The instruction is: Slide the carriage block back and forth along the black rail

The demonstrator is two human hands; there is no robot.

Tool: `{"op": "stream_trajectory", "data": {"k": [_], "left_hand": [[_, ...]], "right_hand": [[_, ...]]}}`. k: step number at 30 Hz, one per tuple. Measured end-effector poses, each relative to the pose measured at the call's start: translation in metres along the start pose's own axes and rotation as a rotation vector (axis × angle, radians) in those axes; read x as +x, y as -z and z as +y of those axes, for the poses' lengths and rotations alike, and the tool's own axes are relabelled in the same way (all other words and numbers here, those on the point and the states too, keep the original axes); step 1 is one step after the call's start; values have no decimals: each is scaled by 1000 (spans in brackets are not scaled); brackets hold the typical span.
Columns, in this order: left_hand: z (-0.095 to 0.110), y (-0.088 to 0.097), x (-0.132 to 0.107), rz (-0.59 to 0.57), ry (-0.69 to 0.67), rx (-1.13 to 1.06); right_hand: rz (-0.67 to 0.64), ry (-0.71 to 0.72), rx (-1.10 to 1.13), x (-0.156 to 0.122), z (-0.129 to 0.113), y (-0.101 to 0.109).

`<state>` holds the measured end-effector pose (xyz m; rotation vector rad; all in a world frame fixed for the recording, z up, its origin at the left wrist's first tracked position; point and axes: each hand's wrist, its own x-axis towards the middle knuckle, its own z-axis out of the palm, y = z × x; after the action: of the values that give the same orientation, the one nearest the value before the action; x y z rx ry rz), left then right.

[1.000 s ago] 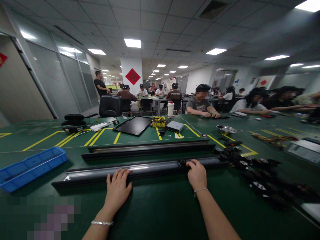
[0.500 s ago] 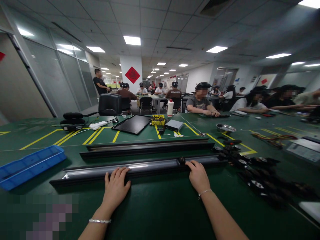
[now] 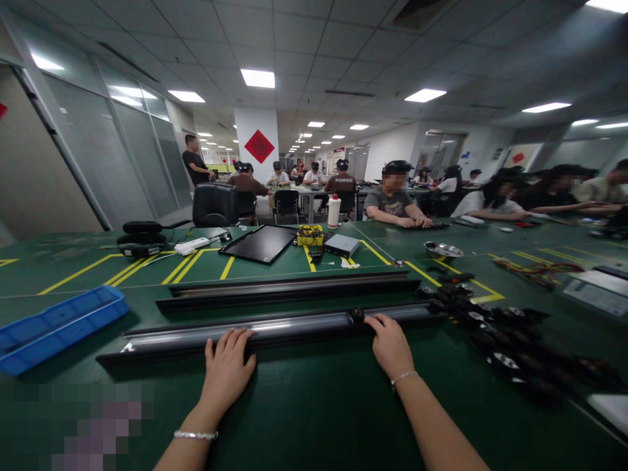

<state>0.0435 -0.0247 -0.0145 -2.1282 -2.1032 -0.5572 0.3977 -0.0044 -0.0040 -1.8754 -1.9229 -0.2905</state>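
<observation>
A long dark channel-shaped rail (image 3: 294, 330) lies across the green table in front of me. My left hand (image 3: 229, 366) rests palm down on its near edge, fingers spread, gripping nothing. Farther right, a small black round part (image 3: 357, 315) sits in the rail's groove. My right hand (image 3: 392, 347) is at this part, its fingers bent and the index fingertip against the part's right side. The thumb is hidden from me. Behind lies a second, similar dark rail (image 3: 289, 289), parallel and untouched.
A blue plastic tray (image 3: 63, 327) stands at left. Many black parts (image 3: 510, 340) are heaped at right, near a metal bowl (image 3: 443, 250). Farther back are a flat black panel (image 3: 260, 243), a grey box (image 3: 342, 244) and a bottle (image 3: 333, 212). A co-worker (image 3: 392, 196) sits across the table.
</observation>
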Motion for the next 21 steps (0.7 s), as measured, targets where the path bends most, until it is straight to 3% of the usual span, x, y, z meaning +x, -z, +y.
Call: {"op": "stream_trajectory", "data": {"k": [21], "left_hand": [[1, 2, -1, -1, -3, 3]], "right_hand": [[-10, -59, -32, -2, 4, 4]]}}
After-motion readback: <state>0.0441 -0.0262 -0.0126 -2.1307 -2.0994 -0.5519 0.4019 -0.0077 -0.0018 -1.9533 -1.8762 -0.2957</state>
